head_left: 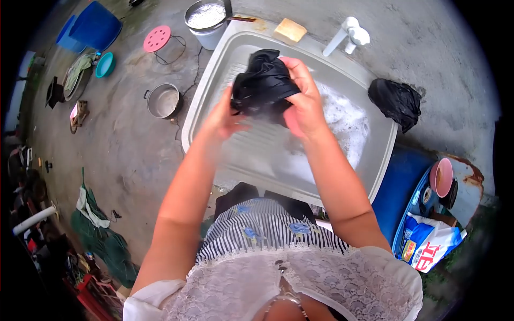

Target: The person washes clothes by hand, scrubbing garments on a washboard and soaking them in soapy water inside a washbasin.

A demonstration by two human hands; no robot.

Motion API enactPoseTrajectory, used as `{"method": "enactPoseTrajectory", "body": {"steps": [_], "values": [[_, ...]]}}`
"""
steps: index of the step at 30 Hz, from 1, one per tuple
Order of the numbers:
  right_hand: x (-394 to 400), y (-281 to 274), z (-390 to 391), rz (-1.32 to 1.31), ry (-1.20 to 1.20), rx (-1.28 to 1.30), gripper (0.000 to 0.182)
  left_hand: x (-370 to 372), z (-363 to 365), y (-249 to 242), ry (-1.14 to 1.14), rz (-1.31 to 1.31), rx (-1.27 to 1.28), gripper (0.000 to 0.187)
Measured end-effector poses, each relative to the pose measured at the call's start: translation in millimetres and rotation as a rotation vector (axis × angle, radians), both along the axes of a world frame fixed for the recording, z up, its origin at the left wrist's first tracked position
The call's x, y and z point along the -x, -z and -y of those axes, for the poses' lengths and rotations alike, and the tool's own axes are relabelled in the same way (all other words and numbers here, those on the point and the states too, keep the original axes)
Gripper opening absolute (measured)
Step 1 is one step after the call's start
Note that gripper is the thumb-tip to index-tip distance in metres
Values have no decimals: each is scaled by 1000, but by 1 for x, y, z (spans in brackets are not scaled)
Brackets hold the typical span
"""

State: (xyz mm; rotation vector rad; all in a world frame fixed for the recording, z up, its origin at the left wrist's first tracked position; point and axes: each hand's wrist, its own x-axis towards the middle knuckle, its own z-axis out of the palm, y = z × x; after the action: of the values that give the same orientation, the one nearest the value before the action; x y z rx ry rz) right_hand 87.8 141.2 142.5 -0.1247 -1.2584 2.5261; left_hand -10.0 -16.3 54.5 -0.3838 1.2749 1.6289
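Observation:
Bunched between my two hands is a wet-looking black cloth [262,85], raised over the washboard side of a grey laundry sink [383,176]. My left hand [227,115] grips its left edge, somewhat smeared by motion. On the other side, my right hand [306,101] has its fingers and thumb closed on the fabric. Foamy water [345,120] fills the right part of the basin. A block of yellowish soap [289,31] lies on the back rim, and a white tap [348,35] stands behind it.
Another black bundle [395,101] rests against the sink's right side. At lower right are a blue barrel [399,171], a pink bowl [441,177] and a detergent bag [428,243]. Leftward stand a metal pot [164,101], a pink stool [157,38] and a white bucket [209,37].

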Motion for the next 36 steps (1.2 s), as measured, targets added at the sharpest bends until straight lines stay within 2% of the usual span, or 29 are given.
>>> {"method": "enactPoseTrajectory", "body": {"steps": [1,2,4,5,6,8,9,10,11,12,14,16,17,18,20,22,23,25,26,28,30,32,33,34,36], "values": [[5,3,7,-71,-68,167,47,-2,0,0,11,81,-228,62],[5,8,10,-70,-82,169,47,4,2,16,-4,79,-227,62],[3,28,10,64,-9,-31,43,19,5,56,-13,-57,-225,52],[3,58,-16,152,-71,-583,45,22,12,42,84,-267,147,44],[-11,78,-37,150,-82,-580,45,38,30,80,361,-758,470,43],[-26,106,-67,436,-290,-1611,51,40,37,25,861,-1032,1051,46],[-17,114,-66,431,-296,-1608,51,35,33,32,671,-1167,1094,48],[-6,123,-62,480,-187,-1364,53,25,23,41,483,-1292,1130,49],[2,126,-54,525,-79,-1117,55,18,12,42,336,-1399,1030,57],[10,131,-41,526,-79,-1113,55,12,-1,54,133,-1588,942,51],[32,134,-4,692,-80,-1377,46,8,-20,84,26,-1562,627,44],[26,153,24,532,62,-1483,36,-12,-16,76,158,-1486,660,39],[12,156,38,400,159,-1574,27,-23,-7,82,77,-1535,578,31],[-9,167,49,255,309,-1648,24,-37,5,79,118,-1573,538,27],[-43,166,66,318,243,-1720,20,-63,23,70,202,-1672,511,18],[-52,177,70,280,277,-1751,16,-72,28,78,389,-1657,545,16],[-37,173,63,325,226,-1770,14,-63,21,81,393,-1650,546,16],[12,179,36,435,110,-1812,14,-27,-8,91,420,-1646,768,13],[36,189,24,501,130,-1704,19,-3,-24,92,480,-1639,825,16],[70,195,3,507,161,-1774,21,33,-56,98,335,-1769,878,19],[90,197,-6,522,462,-1695,22,56,-77,96,362,-1689,889,17],[90,195,-6,506,550,-1755,21,58,-81,101,157,-1885,920,20],[85,191,-3,487,645,-1802,21,53,-74,102,240,-1869,913,23],[75,185,1,487,655,-1797,21,45,-69,98,242,-1879,911,23],[41,170,14,592,351,-1597,22,16,-50,86,181,-1567,800,23]]}}
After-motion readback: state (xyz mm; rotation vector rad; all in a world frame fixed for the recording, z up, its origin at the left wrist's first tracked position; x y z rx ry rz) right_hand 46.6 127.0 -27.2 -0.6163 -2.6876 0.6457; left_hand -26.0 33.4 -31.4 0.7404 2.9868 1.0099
